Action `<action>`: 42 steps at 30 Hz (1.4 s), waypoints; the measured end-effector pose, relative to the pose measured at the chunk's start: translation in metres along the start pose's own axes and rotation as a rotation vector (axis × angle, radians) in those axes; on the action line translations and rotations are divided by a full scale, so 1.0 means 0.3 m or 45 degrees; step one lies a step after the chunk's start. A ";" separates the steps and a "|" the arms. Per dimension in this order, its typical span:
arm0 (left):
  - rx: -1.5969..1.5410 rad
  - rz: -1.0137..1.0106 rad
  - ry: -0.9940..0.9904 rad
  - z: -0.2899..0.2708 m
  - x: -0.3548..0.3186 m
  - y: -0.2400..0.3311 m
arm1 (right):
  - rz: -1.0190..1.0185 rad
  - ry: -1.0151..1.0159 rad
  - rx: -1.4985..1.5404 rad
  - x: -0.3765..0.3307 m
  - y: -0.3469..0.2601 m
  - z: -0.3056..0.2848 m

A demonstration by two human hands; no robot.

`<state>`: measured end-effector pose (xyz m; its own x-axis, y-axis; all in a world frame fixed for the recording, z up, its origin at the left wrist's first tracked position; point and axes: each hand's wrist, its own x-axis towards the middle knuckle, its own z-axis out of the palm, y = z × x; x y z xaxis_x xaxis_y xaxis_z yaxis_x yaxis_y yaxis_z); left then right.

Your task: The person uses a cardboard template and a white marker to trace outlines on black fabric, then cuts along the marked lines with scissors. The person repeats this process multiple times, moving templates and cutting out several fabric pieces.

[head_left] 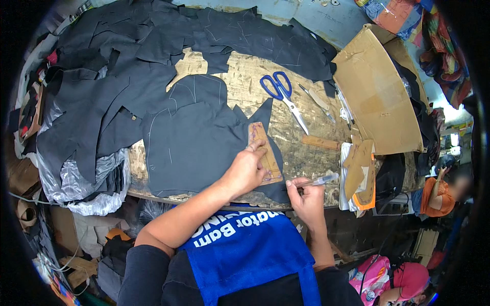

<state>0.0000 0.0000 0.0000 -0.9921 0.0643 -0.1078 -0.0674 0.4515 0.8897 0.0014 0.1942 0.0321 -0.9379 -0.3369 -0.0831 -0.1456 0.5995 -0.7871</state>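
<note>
A large dark grey leather-like sheet (191, 140) lies on the wooden table in front of me, with thin pale lines drawn along its edges. On its right part rests a brown tapered cardboard template (272, 166) with purplish marks. My left hand (246, 169) presses the template down, its fingers bent over the middle. Just right of the template's lower end, my right hand (306, 196) pinches a slim pen with a clear section (322, 180). The pen's clear end points right, away from the template; its other end is hard to make out at the fingers.
Blue-handled scissors (282, 94) and a cutter-like tool (317, 99) lie beyond the template, near a brown strip (320, 142). An open cardboard box (377, 92) and more templates (358, 163) stand right. Dark sheets (153, 30) cover the far side. Another person (436, 196) sits far right.
</note>
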 end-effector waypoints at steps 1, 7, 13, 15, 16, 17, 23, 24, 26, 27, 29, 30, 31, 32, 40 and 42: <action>0.004 0.054 0.026 -0.002 0.006 -0.020 | -0.060 0.012 0.125 -0.008 0.006 0.017; 0.035 0.190 0.095 0.001 0.021 -0.089 | -0.390 -0.054 0.270 0.032 0.029 0.169; -0.049 0.099 0.008 0.017 0.017 -0.079 | -0.053 -0.002 0.255 0.013 0.036 0.095; -0.043 0.114 0.028 0.022 0.013 -0.079 | -0.224 0.344 -0.145 0.012 0.035 0.048; -0.039 0.121 0.039 0.025 0.013 -0.077 | -0.278 0.380 -0.140 0.014 0.031 0.052; -0.034 0.130 0.050 0.025 0.012 -0.074 | -0.312 0.418 -0.125 0.019 0.026 0.062; 0.499 0.106 0.731 -0.138 -0.106 -0.093 | -0.618 0.251 -0.369 0.035 -0.002 0.217; 0.804 -0.048 0.937 -0.201 -0.135 -0.111 | -0.649 0.272 -0.371 0.043 0.008 0.222; 0.769 -0.550 0.888 -0.332 -0.178 -0.142 | -0.653 0.311 -0.324 0.066 0.034 0.213; 0.712 -0.561 0.892 -0.364 -0.202 -0.148 | -0.659 0.329 -0.301 0.081 0.044 0.205; 0.521 -0.681 0.689 -0.373 -0.237 -0.154 | -0.678 0.361 -0.320 0.101 0.054 0.188; 0.407 -0.620 0.711 -0.358 -0.238 -0.152 | -0.677 0.358 -0.327 0.108 0.054 0.179; 0.283 -0.560 0.725 -0.338 -0.235 -0.146 | -0.678 0.358 -0.327 0.116 0.051 0.174; 0.163 -0.496 0.698 -0.315 -0.229 -0.138 | -0.728 0.404 -0.369 0.123 0.046 0.169; 0.045 -0.355 0.720 -0.270 -0.184 -0.129 | -0.514 0.136 -0.490 0.219 0.011 0.117; 0.104 -0.370 0.682 -0.318 -0.196 -0.153 | -0.735 0.241 -0.488 0.230 -0.007 0.112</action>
<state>0.0514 -0.1095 0.0079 -0.8511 -0.5183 -0.0842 -0.3557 0.4512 0.8184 -0.0522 0.1452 0.0075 -0.7111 -0.5663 0.4167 -0.7029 0.5881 -0.4002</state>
